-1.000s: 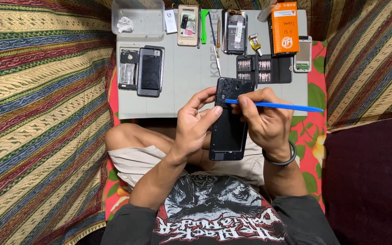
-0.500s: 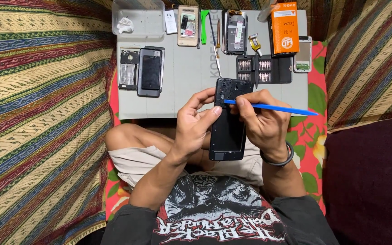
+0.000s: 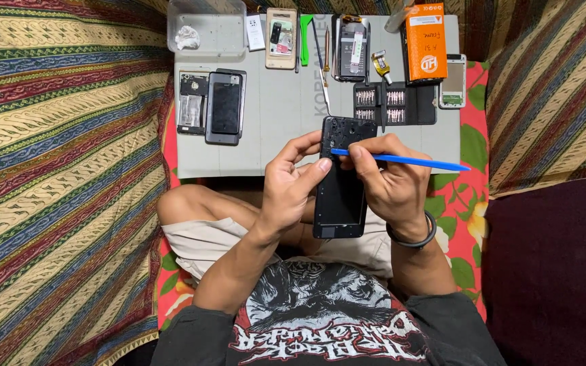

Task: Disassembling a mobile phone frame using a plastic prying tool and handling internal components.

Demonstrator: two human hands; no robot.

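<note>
Over my lap, seen from the head camera, my left hand [image 3: 291, 186] grips the opened black phone [image 3: 340, 177] by its left edge, fingers curled around it and thumb pressed on its inside. My right hand [image 3: 389, 184] pinches a blue pry tool [image 3: 408, 161], its tip touching the phone's upper part, just short of the grey work mat [image 3: 286, 122].

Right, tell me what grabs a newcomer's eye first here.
At centre, the left hand props up an opened black phone while the right hand works a long blue pry tool into its upper end. Behind them, a grey work mat carries a bright orange box at its far right.
</note>
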